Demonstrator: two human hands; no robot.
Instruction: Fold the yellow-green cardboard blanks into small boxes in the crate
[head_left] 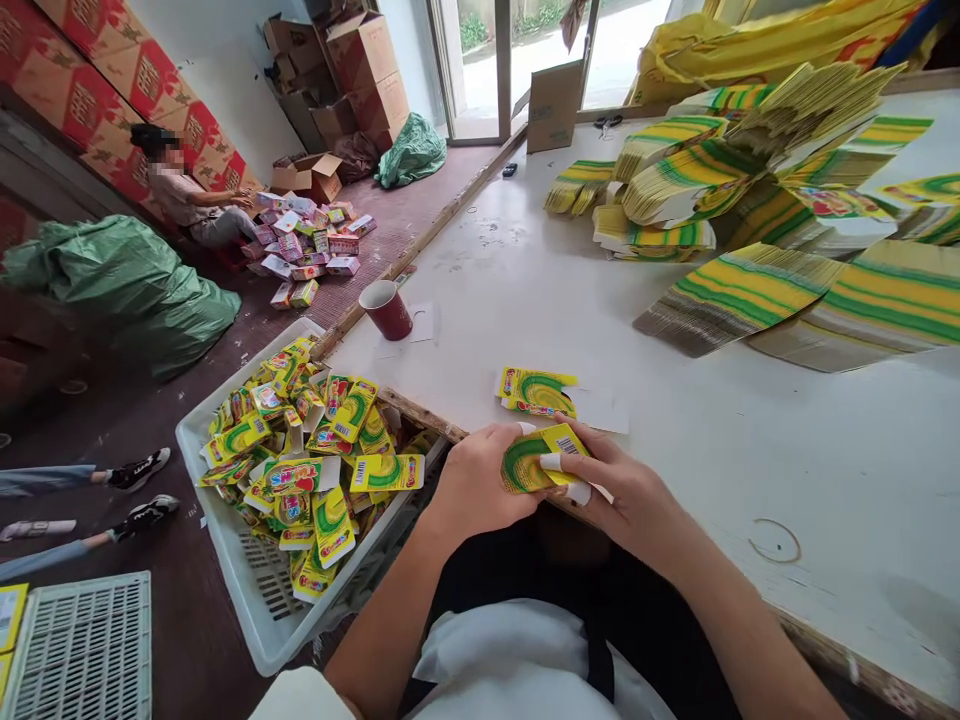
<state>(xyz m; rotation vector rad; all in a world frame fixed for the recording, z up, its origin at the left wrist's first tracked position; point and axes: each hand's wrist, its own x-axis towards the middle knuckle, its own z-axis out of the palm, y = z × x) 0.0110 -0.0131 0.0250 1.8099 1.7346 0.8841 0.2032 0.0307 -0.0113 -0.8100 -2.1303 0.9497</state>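
Between my two hands, just over the table's near edge, is a small yellow and green cardboard box point(527, 464) with a barcode on one end flap. My left hand point(480, 478) is closed round its left side. My right hand point(611, 485) grips the right end, its fingers pressed on the barcode flap. White coverings sit on several fingertips. Just beyond my hands, another yellow and green carton point(536, 390) lies on the white table point(480, 300), its white flap spread to the right.
At the left, a white plastic crate point(281, 640) holds many small yellow cartons. A dark red mug point(386, 310) stands near the table's left edge. Stacks of flat printed cartons point(750, 290) lie at the right. A person point(195, 195) sits by a pile of pink boxes.
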